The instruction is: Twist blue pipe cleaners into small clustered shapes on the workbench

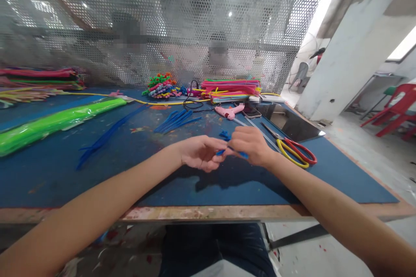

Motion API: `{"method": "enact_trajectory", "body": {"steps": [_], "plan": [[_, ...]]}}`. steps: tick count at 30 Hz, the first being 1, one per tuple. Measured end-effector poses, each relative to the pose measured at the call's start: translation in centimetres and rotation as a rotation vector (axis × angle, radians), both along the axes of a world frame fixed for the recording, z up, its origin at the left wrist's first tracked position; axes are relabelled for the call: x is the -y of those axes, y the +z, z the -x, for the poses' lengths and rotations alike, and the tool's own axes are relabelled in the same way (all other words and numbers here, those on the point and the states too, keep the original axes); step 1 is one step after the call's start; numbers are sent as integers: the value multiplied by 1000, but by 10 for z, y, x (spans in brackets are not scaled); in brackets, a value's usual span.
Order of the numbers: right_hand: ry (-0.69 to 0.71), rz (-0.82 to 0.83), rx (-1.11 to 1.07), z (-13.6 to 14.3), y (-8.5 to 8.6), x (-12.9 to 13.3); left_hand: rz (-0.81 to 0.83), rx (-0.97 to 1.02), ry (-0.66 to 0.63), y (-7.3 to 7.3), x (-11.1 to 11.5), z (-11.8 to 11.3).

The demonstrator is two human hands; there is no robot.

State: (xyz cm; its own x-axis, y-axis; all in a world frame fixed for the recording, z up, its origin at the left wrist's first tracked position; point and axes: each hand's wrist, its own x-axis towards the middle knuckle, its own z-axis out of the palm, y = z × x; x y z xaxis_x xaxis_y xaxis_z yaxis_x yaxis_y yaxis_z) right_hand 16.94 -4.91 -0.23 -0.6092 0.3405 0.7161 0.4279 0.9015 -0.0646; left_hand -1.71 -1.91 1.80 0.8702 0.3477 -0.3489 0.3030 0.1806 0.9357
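Note:
Both hands meet above the front middle of the blue table mat. My left hand pinches a short blue pipe cleaner between thumb and fingers. Curled over the same blue piece is my right hand, its knuckles facing up; a blue end shows below its fingers. Small blue bits lie on the mat just behind the hands. Farther back rests a bunch of cut blue pipe cleaners. Longer blue pipe cleaners lie to the left.
Scissors with red and yellow handles lie right of my right hand. Behind are a pink glue gun, a dark tablet-like panel and coloured pipe cleaner bundles. A green packet lies left. A perforated metal screen stands behind.

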Motion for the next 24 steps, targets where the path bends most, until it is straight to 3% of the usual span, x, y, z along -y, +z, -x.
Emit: {"method": "enact_trajectory", "body": {"steps": [1, 3, 5, 7, 9, 10, 12, 15, 18, 20, 22, 24], "plan": [[19, -22, 38, -1, 1, 0, 65, -12, -39, 1, 0, 0], [-67, 110, -80, 1, 2, -1, -81, 31, 41, 1, -1, 0], [-208, 468, -363, 6, -1, -4, -554, 71, 236, -1, -2, -2], [-243, 973, -596, 11, -4, -8, -1179, -14, 326, -5, -4, -2], [-147, 1428, -726, 14, -7, -10, -1706, -197, 250, -9, -8, -1], [-90, 1594, -789, 15, -7, -10, -1886, -280, 185, -11, -9, -1], [-2, 1817, -944, 16, -5, -10, -2110, -369, 99, -12, -12, 1], [120, 2050, -1135, 14, 0, -10, -2307, -329, 59, -11, -14, 1], [150, 2135, -1150, 11, 2, -11, -2404, -248, 55, -9, -13, 2], [103, 2030, -1077, 10, 1, -12, -2391, -240, 74, -8, -13, 2], [30, 1761, -912, 8, -1, -13, -2287, -258, 102, -7, -14, 3], [-55, 1335, -616, 4, -2, -14, -2066, -255, 113, -7, -15, 4]]}}
